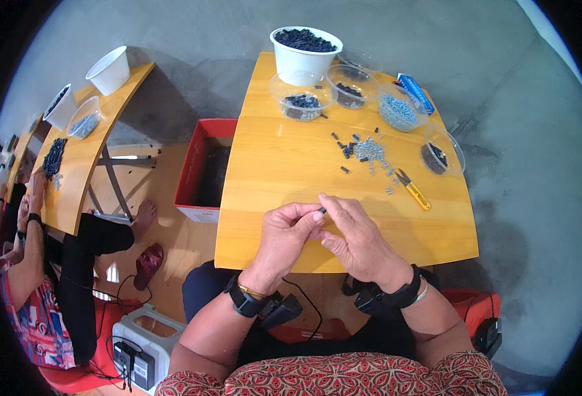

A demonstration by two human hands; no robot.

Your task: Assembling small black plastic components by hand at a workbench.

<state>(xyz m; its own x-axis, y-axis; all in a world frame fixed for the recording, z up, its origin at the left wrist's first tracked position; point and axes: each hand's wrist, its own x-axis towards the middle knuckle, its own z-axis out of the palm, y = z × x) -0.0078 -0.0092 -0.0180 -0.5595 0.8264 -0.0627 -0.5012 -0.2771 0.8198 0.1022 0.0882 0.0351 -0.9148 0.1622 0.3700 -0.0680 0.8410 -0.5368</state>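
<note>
Over the near part of the wooden table, my two hands meet at the fingertips. My left hand pinches a small black piece between thumb and finger. From the other side, the curled fingers of my right hand close in on the same piece; its lower part is hidden among the fingers. Beyond the hands lies a loose pile of small silver screws, with several short black pieces scattered at its left. Yellow-handled thread snips rest right of the pile, blades pointing away.
Along the table's far side stand a white tub of black pieces, several clear bowls, one with screws, and a blue box. A red box sits on the floor at left. Another person works at a neighbouring table.
</note>
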